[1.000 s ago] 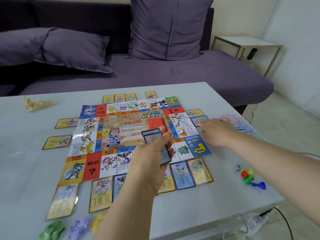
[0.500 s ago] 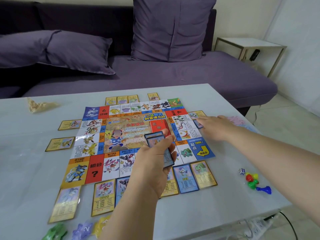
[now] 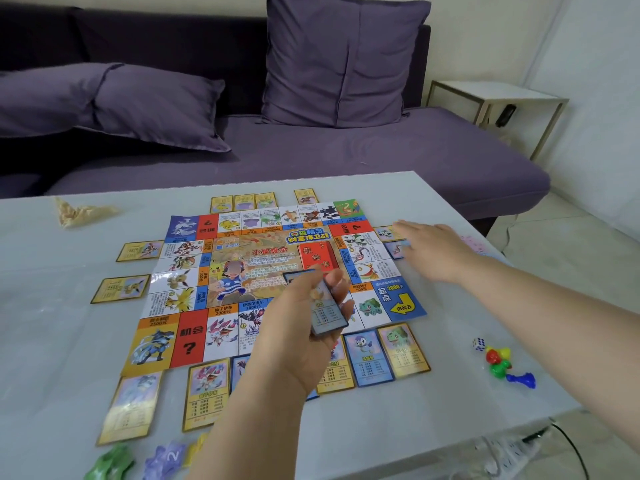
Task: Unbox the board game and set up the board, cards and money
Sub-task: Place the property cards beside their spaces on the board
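On my feed the left hand [image 3: 298,330] hovers over the near half of the square, brightly printed paper game board [image 3: 194,271]. Its fingers [image 3: 338,279] are curled round a small stack of blue-bordered cards [image 3: 327,311], with the thumb across the top card. I cannot count the stack. The right hand [image 3: 433,249] reaches to the board's right edge, its fingers [image 3: 407,226] straight, slightly spread and holding nothing. The fingertips lie over a yellow-bordered card [image 3: 385,233] and the thumb side covers part of a blue-bordered card [image 3: 395,250]. I cannot tell whether skin meets card.

The board lies flat in the middle of the glossy white surface [image 3: 52,341]. Around it I count the face-up cards:
- four along the far edge
- two on the left
- six along the near edge, two of them partly hidden by the left forearm
- the two on the right under the hand

Just beyond the right hand lies some pale pink paper money [image 3: 475,243], too blurred to count.

Near the surface's right edge sit one white die with blue pips [image 3: 479,344] and four plastic pawns [image 3: 492,357], yellow, red, green and blue, bunched together. At the near left edge lie three translucent plastic pieces [image 3: 166,457], green, purple and yellow. A crumpled tan wrapper [image 3: 78,212] rests at the far left.
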Demonstrator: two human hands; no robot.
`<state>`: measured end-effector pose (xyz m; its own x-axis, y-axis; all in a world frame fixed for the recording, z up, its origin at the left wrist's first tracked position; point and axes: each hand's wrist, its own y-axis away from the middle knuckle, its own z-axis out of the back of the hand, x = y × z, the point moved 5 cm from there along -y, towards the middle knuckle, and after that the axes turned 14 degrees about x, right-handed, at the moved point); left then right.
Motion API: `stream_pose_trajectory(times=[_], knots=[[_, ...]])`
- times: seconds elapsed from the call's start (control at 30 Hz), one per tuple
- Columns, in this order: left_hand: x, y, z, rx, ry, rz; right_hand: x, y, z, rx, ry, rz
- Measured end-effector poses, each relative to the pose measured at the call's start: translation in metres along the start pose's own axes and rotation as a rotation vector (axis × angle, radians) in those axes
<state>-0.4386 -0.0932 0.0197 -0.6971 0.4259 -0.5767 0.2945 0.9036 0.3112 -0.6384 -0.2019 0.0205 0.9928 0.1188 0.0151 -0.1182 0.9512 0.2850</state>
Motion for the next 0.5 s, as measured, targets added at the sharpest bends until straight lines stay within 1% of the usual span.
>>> stream_pose_trajectory(times=[0.03,0.1,0.17,0.2,0.33,0.43,0.5], knots=[[0.0,0.001,0.0,0.016,0.015,0.013,0.003,0.008,0.01,-0.061,-0.082,0.006],[0.001,0.002,0.001,0.044,0.015,0.035,0.016,0.031,0.028,-0.165,-0.395,0.033],[0.002,0.003,0.002,0.064,-0.031,0.037,0.038,0.058,0.036,-0.185,-0.718,0.123],[0.002,0.003,0.002,0.083,-0.066,0.033,0.052,0.072,0.035,-0.172,-0.822,0.163],[0.004,0.011,-0.001,0.225,-0.195,0.056,0.087,0.111,0.012,-0.155,-1.119,0.22],[0.006,0.021,0.0,0.268,-0.287,0.083,0.094,0.124,-0.004,-0.162,-1.235,0.163],[0.007,0.028,0.0,0.284,-0.343,0.093,0.095,0.13,-0.014,-0.156,-1.354,0.102]])
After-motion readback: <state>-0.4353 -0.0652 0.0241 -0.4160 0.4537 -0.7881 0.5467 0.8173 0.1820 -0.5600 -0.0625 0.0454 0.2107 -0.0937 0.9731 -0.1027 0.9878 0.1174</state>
